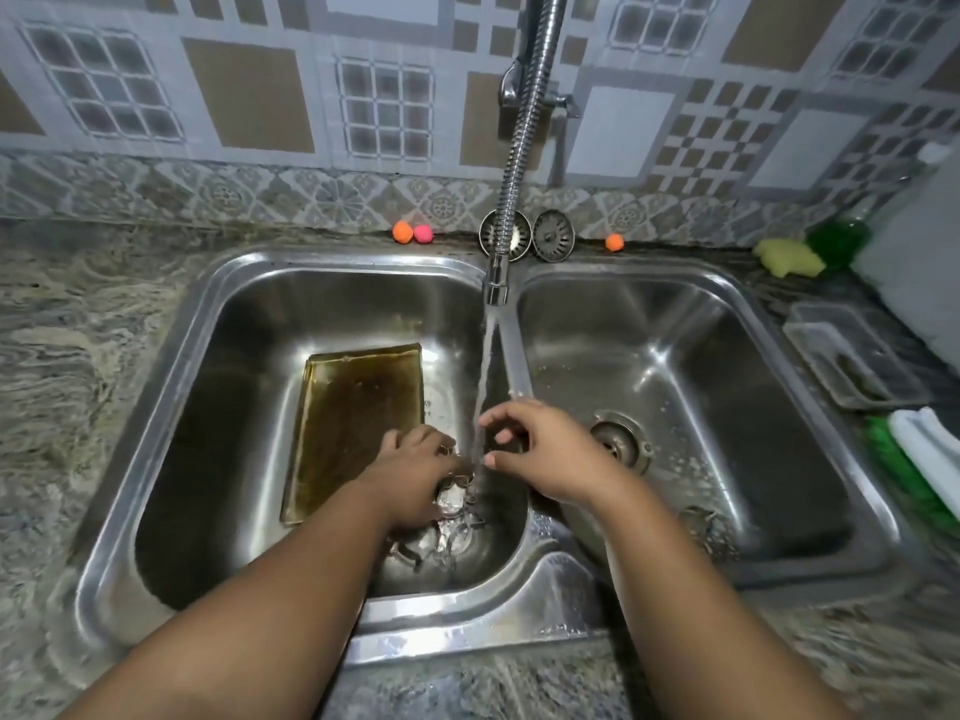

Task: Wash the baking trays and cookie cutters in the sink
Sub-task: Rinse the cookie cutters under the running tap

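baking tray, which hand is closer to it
Left. The left hand, gripping cookie cutters, overlaps the near right corner of the baking tray; the right hand is beyond the water stream.

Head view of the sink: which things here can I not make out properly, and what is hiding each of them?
Shiny metal cookie cutters: head view; running water and the left hand cover them, so number and shapes are unclear.
Brown rectangular baking tray: near corner hidden under the left hand.
Dark object in the right basin: blurred, partly behind the right forearm.
White container: cut off by the right edge.
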